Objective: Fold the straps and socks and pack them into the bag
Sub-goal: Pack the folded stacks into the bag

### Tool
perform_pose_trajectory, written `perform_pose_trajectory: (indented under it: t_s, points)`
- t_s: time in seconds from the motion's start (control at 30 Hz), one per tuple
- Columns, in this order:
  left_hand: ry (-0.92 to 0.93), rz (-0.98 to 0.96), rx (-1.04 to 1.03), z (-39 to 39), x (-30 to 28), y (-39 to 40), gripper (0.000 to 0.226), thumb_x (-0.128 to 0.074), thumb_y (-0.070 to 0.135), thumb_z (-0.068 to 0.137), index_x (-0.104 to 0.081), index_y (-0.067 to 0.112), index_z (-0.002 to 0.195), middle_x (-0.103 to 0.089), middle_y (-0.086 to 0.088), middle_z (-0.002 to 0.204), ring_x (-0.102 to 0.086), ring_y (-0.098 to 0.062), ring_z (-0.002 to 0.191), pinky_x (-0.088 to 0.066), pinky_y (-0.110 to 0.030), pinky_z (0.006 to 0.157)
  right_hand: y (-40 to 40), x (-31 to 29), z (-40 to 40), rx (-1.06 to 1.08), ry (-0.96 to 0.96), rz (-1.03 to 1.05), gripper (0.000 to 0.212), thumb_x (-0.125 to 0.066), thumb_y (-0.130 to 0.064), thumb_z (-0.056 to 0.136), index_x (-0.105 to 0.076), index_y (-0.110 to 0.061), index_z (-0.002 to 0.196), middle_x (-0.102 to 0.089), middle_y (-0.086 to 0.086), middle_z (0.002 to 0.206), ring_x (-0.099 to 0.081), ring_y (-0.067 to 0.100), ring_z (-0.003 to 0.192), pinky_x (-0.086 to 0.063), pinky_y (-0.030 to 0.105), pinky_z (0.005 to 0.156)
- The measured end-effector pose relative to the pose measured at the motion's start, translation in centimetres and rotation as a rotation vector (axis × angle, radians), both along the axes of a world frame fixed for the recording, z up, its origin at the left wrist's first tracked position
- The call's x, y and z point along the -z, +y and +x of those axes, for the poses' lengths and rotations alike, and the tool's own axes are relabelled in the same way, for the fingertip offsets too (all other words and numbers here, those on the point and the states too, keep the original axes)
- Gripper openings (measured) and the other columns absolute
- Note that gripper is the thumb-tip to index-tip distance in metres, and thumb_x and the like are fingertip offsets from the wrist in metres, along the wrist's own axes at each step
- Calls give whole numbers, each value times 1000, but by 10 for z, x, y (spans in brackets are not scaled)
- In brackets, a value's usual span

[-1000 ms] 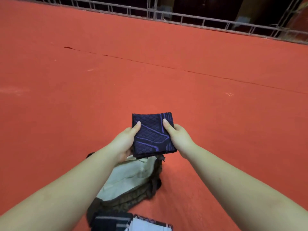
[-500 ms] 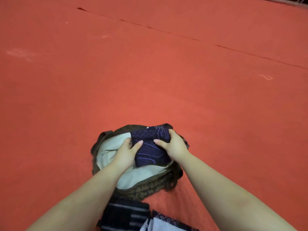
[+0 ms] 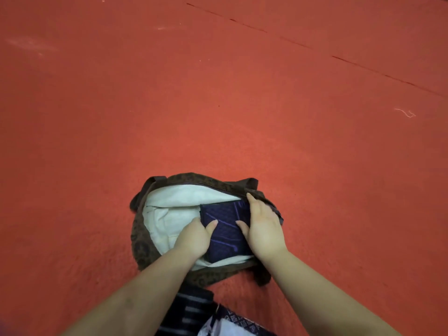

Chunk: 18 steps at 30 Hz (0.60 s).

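Note:
A brown patterned bag [image 3: 189, 179] lies open on the red floor, its cream lining showing. Inside it, toward the right, sits a folded dark navy sock [image 3: 226, 230] with purple lines. My left hand [image 3: 194, 237] holds the sock's left edge, thumb on top, with the other fingers hidden underneath. My right hand [image 3: 263, 229] grips its right edge, thumb on top and fingers reaching along the far side by the bag's rim.
Red carpet [image 3: 218, 105] spreads all around, with a seam running across the upper right. Near the bottom edge lie a dark striped fabric item [image 3: 191, 311] and a navy-and-white patterned one [image 3: 232, 324], between my forearms.
Both hands brought the folded sock down from the air into the open bag and pushed it deeper against the lining. The view tilted down toward the bag.

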<state>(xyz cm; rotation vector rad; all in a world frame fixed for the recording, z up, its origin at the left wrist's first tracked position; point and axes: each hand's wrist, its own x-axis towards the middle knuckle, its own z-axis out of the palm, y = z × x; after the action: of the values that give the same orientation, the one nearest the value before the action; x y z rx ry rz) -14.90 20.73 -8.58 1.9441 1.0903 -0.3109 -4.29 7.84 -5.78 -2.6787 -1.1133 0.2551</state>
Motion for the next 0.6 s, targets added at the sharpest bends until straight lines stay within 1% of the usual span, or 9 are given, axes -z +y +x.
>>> perform_pose_trajectory:
  t_s: [0.07, 0.1, 0.17, 0.23, 0.3, 0.37, 0.47, 0.53, 0.6]
  points:
    - [152, 205, 114, -3, -6, 2, 64, -40, 56, 94, -37, 7, 136, -47, -12, 136, -47, -27, 123, -38, -35, 97, -5, 10, -2, -171, -192, 49, 55, -71, -30, 75, -58, -9, 124, -62, 12, 120, -62, 31, 105, -45, 39, 92]
    - [167, 303, 185, -7, -9, 2, 76, -36, 59, 93, -22, 7, 146, -33, -12, 147, -37, -26, 133, -32, -34, 106, -6, 14, -4, -281, -213, 40, 47, -62, -34, 79, -62, -11, 120, -62, 11, 121, -62, 31, 106, -40, 38, 94]
    - [81, 399, 363, -16, -12, 2, 94, -17, 74, 84, 5, 13, 152, -1, -8, 160, -8, -21, 146, -13, -32, 116, -7, 23, -4, -423, -208, -74, 51, -43, -43, 85, -63, -15, 123, -59, 10, 130, -58, 28, 118, -31, 37, 103]
    - [49, 382, 545, -22, -10, 1, 118, 16, 87, 56, 18, 15, 149, 26, 0, 154, 18, -13, 144, 5, -31, 117, -8, 31, 3, -452, -188, -217, 61, -30, -53, 90, -62, -15, 126, -55, 10, 136, -52, 24, 126, -26, 39, 106]
    - [85, 370, 666, -20, -2, 0, 133, 40, 84, 32, 26, 15, 145, 39, 2, 142, 28, -10, 138, 13, -33, 115, -9, 35, 12, -429, -108, -343, 72, -12, -58, 96, -61, -14, 126, -55, 9, 135, -54, 21, 124, -28, 37, 103]
    - [126, 400, 714, -14, 7, -2, 129, 47, 77, 25, 33, 16, 137, 43, 0, 137, 30, -14, 139, 15, -35, 114, -11, 37, 18, -382, -41, -417, 80, 0, -57, 96, -62, -15, 125, -59, 4, 131, -59, 16, 117, -35, 31, 100]
    - [206, 435, 723, -9, 17, -10, 118, 48, 76, 31, 38, 15, 131, 45, -4, 138, 37, -14, 131, 18, -38, 113, -11, 42, 21, -363, 32, -419, 74, -10, -59, 95, -62, -17, 126, -63, -1, 127, -62, 11, 111, -41, 26, 95]
    - [251, 450, 704, -8, 23, -14, 105, 37, 78, 46, 38, 15, 130, 44, -5, 141, 35, -17, 134, 17, -40, 114, -10, 46, 23, -355, 33, -403, 70, -22, -59, 87, -62, -17, 126, -64, -1, 125, -64, 10, 108, -49, 25, 88]
    - [319, 490, 720, -6, 20, -14, 87, 14, 76, 74, 37, 14, 131, 38, -5, 148, 28, -21, 141, 15, -42, 116, -7, 45, 23, -350, -25, -378, 73, -20, -56, 84, -57, -14, 130, -60, 3, 131, -62, 15, 113, -50, 27, 90]
